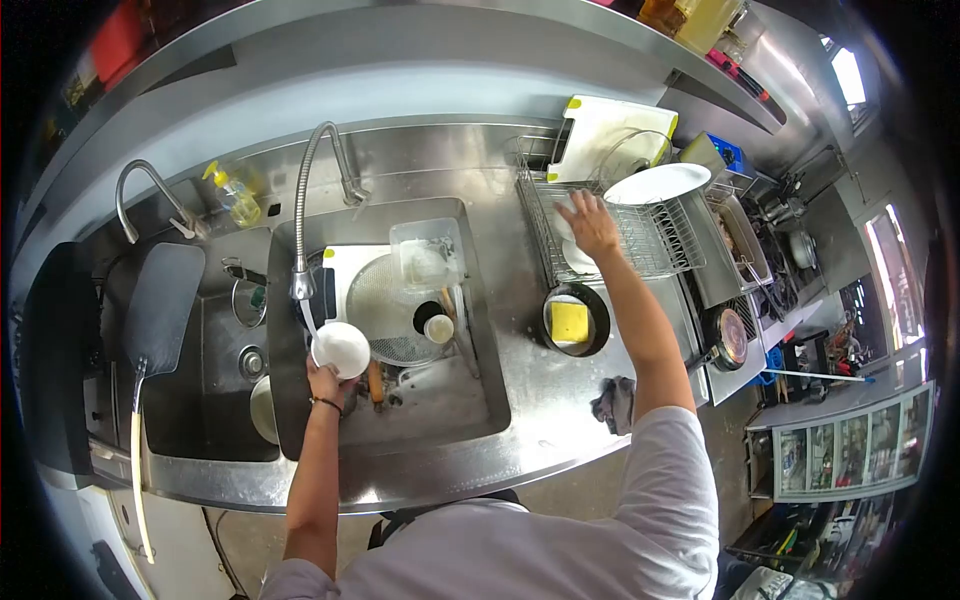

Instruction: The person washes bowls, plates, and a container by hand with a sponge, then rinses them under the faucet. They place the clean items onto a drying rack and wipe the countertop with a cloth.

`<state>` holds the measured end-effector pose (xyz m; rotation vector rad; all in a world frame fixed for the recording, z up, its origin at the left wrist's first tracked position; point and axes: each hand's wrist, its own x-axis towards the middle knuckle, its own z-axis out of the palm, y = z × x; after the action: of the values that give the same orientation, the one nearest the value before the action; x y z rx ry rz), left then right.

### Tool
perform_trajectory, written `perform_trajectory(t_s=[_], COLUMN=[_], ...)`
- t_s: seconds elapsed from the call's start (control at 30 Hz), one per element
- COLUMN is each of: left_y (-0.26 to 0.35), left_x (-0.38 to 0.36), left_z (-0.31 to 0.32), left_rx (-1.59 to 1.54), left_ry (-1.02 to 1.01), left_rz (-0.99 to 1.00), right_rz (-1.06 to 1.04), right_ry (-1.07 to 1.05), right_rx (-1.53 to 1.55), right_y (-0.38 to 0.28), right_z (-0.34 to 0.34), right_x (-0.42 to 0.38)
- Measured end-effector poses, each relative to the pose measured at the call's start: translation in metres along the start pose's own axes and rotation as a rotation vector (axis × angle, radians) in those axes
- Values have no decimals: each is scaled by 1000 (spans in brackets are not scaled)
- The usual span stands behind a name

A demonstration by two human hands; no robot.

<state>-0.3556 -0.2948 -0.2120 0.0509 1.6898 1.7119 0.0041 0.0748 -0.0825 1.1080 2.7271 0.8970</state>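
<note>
My left hand (326,382) grips a white bowl (341,350) under the spray faucet (301,285), from which water runs at the bowl's rim. Over the left part of the wire dish rack (650,240) is my right hand (592,224), its fingers spread, close to white dishes (578,258) lying in the rack. Below the rack, a yellow sponge (570,323) sits in a dark round pan (600,322). The sink under the bowl holds a round mesh strainer (372,305), a clear plastic container (427,256), a small cup (438,328) and utensils.
A long-handled peel (165,300) leans across the left sink (195,420). A soap bottle (238,203) stands behind. A white oval plate (658,184) and a cutting board (610,138) are at the rack. A grey cloth (614,405) lies near the counter's front edge.
</note>
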Motion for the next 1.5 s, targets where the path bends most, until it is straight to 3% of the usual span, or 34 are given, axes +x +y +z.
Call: perform_trajectory(t_s=[0.07, 0.13, 0.2, 0.23, 0.27, 0.3, 0.33, 0.37, 0.4, 0.47, 0.53, 0.57, 0.6, 0.63, 0.7, 0.73, 0.77, 0.8, 0.87, 0.93, 1.0, 1.03, 1.07, 1.1, 1.13, 1.2, 1.23, 1.27, 1.3, 1.33, 1.4, 1.47, 1.5], left_y=[-9, -13, -22, -21, -24, -24, -28, -33, -27, -9, -24, -43, -55, -56, -67, -68, -62, -64, -57, -67, -52, -37, -45, -30, -3, 36, 39, 37, 31, 21, -19, -44, -59], left_x=[3, 4, 16, 24, 29, 35, 45, 49, 44, 27, 35, 50, 58, 58, 54, 54, 39, 29, 10, 9, -1, -14, 16, 13, 5, -19, -9, 3, 16, 30, 63, 66, 63], left_z=[-5, 3, 8, 9, 10, 12, 11, 10, 16, 28, 26, 20, 18, 23, 27, 27, 31, 34, 39, 34, 42, 59, 45, 54, 66, 84, 79, 70, 59, 48, 18, 3, 4], left_rx=[-103, -100, -249, -320, -445, -503, -563, -480, -482, 27, -3, -299, -593, -720, -686, -659, -605, -566, -579, -457, -176, -197, 6, -33, -71, -18, -3, 9, 78, 149, 50, 124, 156], left_ry=[-221, -194, -257, -333, -247, -205, -163, -131, -135, 64, 55, -23, -99, -216, -322, -419, -460, -559, -651, -524, -644, -554, -756, -742, -728, -684, -689, -657, -511, -365, -25, 47, -12], left_rz=[-190, -174, -158, -193, -242, -251, -259, -135, -137, 20, 0, -147, -298, -369, -405, -429, -491, -452, -547, -482, -235, -151, -86, -157, -227, -99, -88, -98, -76, -56, -66, -166, -181], right_rz=[-33, -19, 1, 73, 148, 175, 180, 310, 439, 490, 487, 417, 341, 337, 76, 52, 91, 49, 9, -31, -128, -106, -61, 86, 128, 276, 241, 197, 215, 358, 439, 410, 357], right_ry=[-105, -300, -209, -155, -96, 142, 141, 227, 315, 469, 378, 385, 267, 5, -2, 8, -174, -179, -37, 37, 9, 79, 151, -108, 223, 235, 261, 385, 381, 191, 6, -72, -242], right_rx=[44, 223, 327, 561, 793, 757, 751, 735, 717, 949, 1242, 1433, 1511, 1693, 1624, 1739, 1851, 2005, 1940, 1870, 1665, 1704, 1700, 2117, 1894, 1796, 1645, 1349, 1033, 810, 352, 236, 203], right_y=[-6, -14, -6, 2, 8, 11, 9, -1, -15, -52, -112, -147, -182, -217, -289, -308, -315, -325, -324, -325, -324, -313, -306, -278, -271, -204, -164, -129, -94, -69, -29, -4, 5], right_z=[-26, -43, -22, -18, -13, -8, -23, -48, -64, -87, -91, -111, -103, -108, -73, -80, -96, -98, -111, -120, -117, -126, -124, -142, -127, -146, -159, -160, -168, -169, -143, -100, -81], right_x=[0, 3, 5, 9, 10, 6, -1, -10, -18, -31, -39, -41, -38, -35, -17, -13, -13, -11, -15, -27, -23, -21, -17, -18, -10, -8, -9, -13, -17, -16, -5, 14, 25])
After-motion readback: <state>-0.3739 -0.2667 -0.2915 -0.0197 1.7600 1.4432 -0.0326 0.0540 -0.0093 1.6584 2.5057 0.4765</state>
